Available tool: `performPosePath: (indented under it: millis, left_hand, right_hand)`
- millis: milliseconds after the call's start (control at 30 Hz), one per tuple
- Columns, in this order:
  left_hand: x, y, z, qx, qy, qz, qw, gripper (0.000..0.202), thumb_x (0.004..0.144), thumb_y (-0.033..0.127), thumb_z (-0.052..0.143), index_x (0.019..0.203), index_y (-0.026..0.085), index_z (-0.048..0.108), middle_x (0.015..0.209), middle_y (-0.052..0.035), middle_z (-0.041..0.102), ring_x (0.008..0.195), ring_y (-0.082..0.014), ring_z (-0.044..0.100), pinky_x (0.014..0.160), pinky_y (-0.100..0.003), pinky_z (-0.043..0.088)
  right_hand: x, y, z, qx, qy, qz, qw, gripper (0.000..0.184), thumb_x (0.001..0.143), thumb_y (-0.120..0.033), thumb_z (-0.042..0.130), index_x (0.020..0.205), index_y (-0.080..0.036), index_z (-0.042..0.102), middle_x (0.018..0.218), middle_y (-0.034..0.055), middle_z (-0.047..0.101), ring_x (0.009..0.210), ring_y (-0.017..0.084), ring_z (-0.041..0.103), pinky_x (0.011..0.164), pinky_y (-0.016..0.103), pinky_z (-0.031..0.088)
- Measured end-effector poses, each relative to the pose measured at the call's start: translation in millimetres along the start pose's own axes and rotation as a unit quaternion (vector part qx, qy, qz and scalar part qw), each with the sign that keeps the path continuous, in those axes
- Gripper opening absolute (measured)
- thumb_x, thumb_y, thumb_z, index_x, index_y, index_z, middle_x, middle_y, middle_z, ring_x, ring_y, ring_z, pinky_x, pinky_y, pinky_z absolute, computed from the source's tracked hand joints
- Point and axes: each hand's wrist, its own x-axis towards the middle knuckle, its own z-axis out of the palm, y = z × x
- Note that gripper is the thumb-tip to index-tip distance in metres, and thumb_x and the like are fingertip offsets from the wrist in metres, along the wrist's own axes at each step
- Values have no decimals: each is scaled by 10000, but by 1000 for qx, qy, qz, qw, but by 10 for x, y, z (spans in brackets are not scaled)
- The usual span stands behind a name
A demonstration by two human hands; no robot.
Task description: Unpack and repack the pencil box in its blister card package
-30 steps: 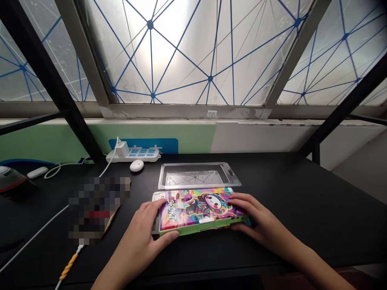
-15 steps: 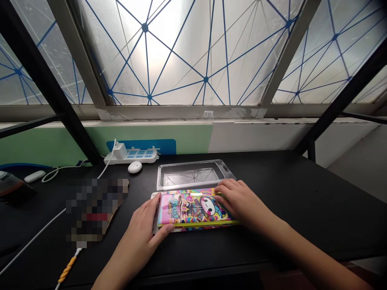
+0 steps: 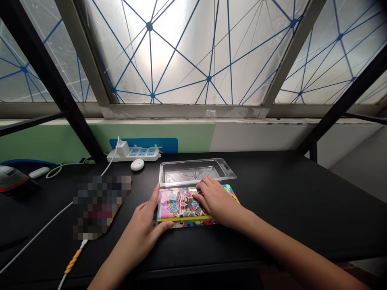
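A flat, colourful cartoon-printed pencil case (image 3: 175,204) with a yellow-green near edge lies on the black desk, over a printed backing sheet (image 3: 193,224). My left hand (image 3: 148,221) is closed around its left end, fingers along the side and thumb at the near left corner. Across the right part of the lid rests my right hand (image 3: 217,201), its fingers bent over the printed face, so the picture there is hidden. Just behind the case sits a clear plastic packaging tray (image 3: 198,162), with a hang hole at its right end.
On the left lies a blurred-out dark object (image 3: 99,209) with a white cable (image 3: 71,264) wrapped in orange. Farther back are a white power strip (image 3: 136,154) and a white rounded earbud case (image 3: 137,164). Black frame posts (image 3: 341,100) slant at both sides before the window.
My right hand has moved left over the lid, from the right end toward the middle. My left hand stays at the left end. The whole view has shifted slightly.
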Motion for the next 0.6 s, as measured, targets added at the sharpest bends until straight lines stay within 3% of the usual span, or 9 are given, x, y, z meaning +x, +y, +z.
performPosePath:
  millis: [267, 333, 433, 500, 600]
  left_hand:
    - [-2, 62, 3, -14, 7, -26, 1000, 891, 937, 469, 554, 1609, 251, 12, 1485, -102, 523, 1287, -327, 534, 1079, -483, 408]
    - [-6, 43, -41, -40, -1, -38, 998, 787, 960, 531, 488, 1606, 257, 131, 1534, -86, 468, 1343, -327, 490, 1109, -486, 389]
    - [4, 20, -153, -130, -38, -80, 988, 644, 1009, 614, 248, 1527, 263, 403, 1538, -39, 468, 1417, -300, 422, 1162, -470, 342]
    - [19, 19, -218, -181, -55, -109, 976, 696, 1006, 639, 145, 1485, 256, 475, 1516, -25, 495, 1431, -279, 409, 1189, -467, 298]
    - [29, 20, -241, -173, -55, -113, 977, 711, 971, 693, 260, 1498, 256, 449, 1553, -15, 439, 1462, -279, 353, 1210, -480, 234]
  right_hand:
    - [46, 8, -23, 38, 93, -18, 995, 102, 994, -221, 474, 958, -167, 552, 960, 113, 597, 881, 252, 552, 776, 403, 517]
    - [26, -7, -67, 41, 138, -40, 989, 103, 996, -230, 480, 973, -160, 552, 966, 120, 608, 893, 252, 564, 797, 413, 523]
    - [-98, -72, -237, 38, 195, -96, 975, 100, 991, -252, 526, 982, -163, 571, 977, 106, 645, 928, 235, 597, 972, 470, 472]
    - [-245, -119, -411, 41, 164, -135, 976, 101, 982, -267, 560, 930, -188, 593, 998, 79, 676, 948, 217, 623, 1057, 482, 417]
    - [-517, -92, -631, 71, 12, -133, 988, 201, 931, -435, 631, 947, -236, 653, 1191, 64, 688, 1108, 253, 623, 1073, 482, 421]
